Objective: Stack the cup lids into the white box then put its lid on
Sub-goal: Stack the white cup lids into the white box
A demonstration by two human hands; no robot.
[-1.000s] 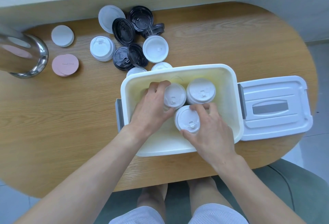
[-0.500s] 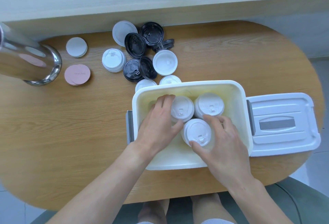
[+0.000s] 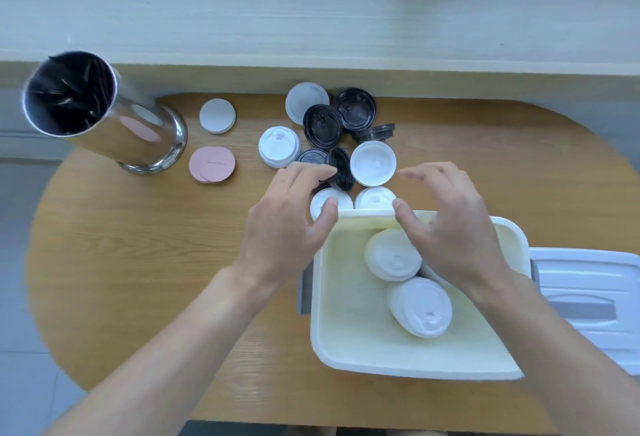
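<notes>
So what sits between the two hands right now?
Head view: two white cup lids on the table, just behind the white box's far rim.

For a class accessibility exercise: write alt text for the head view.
Both hands, left hand and right hand, hover open above white cup lids behind a white box holding lid stacks; its box lid lies right.

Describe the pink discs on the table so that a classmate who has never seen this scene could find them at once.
Start at the tall shiny metal canister at the far left of the wooden table. Just right of its base lies a small overlapping stack of flat pink discs, with a white disc beyond them. They are the only pink things here; the cup lids further right are black or white.
</notes>
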